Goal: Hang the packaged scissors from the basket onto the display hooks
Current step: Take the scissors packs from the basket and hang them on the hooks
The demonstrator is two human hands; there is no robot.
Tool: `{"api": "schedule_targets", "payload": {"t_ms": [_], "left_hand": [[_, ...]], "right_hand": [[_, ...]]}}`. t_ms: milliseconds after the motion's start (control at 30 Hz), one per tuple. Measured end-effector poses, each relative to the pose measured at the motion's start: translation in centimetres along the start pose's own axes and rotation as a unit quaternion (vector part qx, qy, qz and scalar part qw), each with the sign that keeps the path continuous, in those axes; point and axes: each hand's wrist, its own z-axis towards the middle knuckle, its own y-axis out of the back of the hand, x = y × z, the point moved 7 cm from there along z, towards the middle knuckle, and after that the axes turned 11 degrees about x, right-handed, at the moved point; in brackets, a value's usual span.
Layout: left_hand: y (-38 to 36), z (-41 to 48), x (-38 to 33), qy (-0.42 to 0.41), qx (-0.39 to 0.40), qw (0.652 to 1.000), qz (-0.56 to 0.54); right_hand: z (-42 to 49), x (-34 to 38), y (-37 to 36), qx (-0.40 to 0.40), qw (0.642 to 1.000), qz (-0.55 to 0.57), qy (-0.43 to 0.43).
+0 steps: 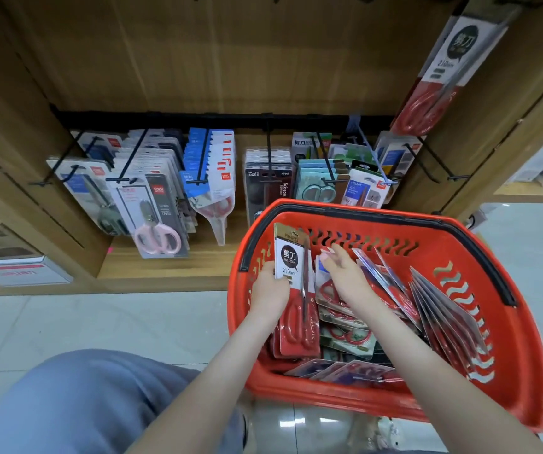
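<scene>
A red plastic basket (pixel 506 326) sits on the floor in front of the shelf, filled with several packs of red-handled scissors (pixel 443 309). My left hand (pixel 268 291) grips the left edge of one upright pack of red scissors (pixel 293 290) at the basket's left side. My right hand (pixel 344 271) reaches into the basket with fingers spread over the pile, holding nothing. A black rail with display hooks (pixel 268 139) runs along the shelf back. One matching red scissors pack (pixel 443 73) hangs at the upper right.
The lower hooks carry several other scissor packs, among them a pink-handled pair (pixel 157 231) on the left and green ones (pixel 317 185) near the basket. A bare hook (pixel 440 165) juts out at the right. My knee in blue trousers (pixel 77 401) is at the lower left.
</scene>
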Motion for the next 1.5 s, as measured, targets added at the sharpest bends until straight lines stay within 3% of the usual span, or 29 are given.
{"api": "schedule_targets", "payload": {"t_ms": [100,267,533,800,1167,1500], "left_hand": [[0.9,-1.0,-1.2,-0.012,-0.010,0.999,-0.033],[1.4,-2.4,-2.9,-0.027,0.039,0.993,-0.106],[1.2,-3.3,-7.0,-0.091,0.125,0.979,-0.135],[-0.2,-3.2,-15.4,-0.165,0.118,0.973,-0.112],[-5.7,-0.6,-24.1,-0.265,0.103,0.954,-0.094],[-10.5,3.0,-27.8,-0.289,0.127,0.943,-0.107]], "right_hand": [[0.4,1.1,-0.7,0.006,0.994,0.105,-0.024],[0.7,2.4,-0.4,0.004,0.991,0.122,-0.053],[-2.3,5.7,3.0,0.017,0.965,0.259,0.038],[-4.8,10.6,12.3,-0.098,0.948,0.255,0.161],[-6.5,16.4,25.6,-0.239,0.909,0.217,0.264],[-2.9,19.1,30.1,-0.243,0.904,0.193,0.295]]}}
